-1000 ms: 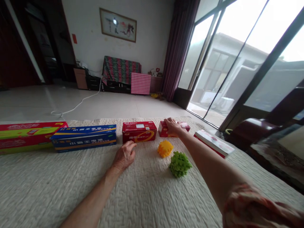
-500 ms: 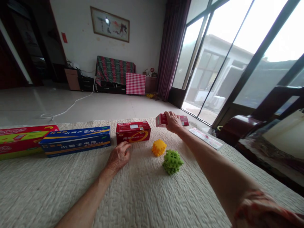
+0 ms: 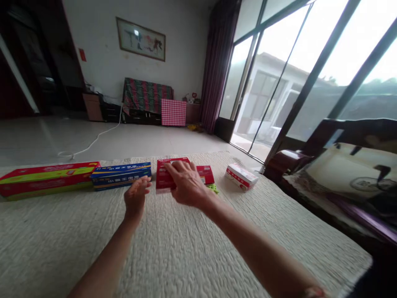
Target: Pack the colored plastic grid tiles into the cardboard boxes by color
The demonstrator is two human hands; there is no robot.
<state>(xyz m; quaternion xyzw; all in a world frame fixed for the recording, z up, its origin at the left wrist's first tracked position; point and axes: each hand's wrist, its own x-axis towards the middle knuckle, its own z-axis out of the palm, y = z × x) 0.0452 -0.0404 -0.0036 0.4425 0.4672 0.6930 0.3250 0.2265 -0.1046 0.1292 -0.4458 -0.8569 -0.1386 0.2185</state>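
My right hand (image 3: 187,182) is closed over a red box (image 3: 206,174), gripping it from above. A second red carton (image 3: 164,163) lies at the same spot, and the hand hides where the two meet. My left hand (image 3: 136,196) holds nothing; its fingers are stretched out by the right end of the blue box (image 3: 124,176), with a small gap to the red cartons. Just beyond my right wrist a bit of the green lattice toy (image 3: 213,188) peeks out. The yellow knobbly toy is hidden.
A long red and yellow-green box (image 3: 49,178) lies at the left of the quilted cover (image 3: 173,248). To the right sits a white and red box (image 3: 242,177). A dark wooden chair with a cream bag (image 3: 347,169) stands beyond the cover's right edge.
My right hand has brought the red box leftward to the other red carton. My left hand has moved left and opened its fingers. The view has shifted, and the yellow toy is now covered.
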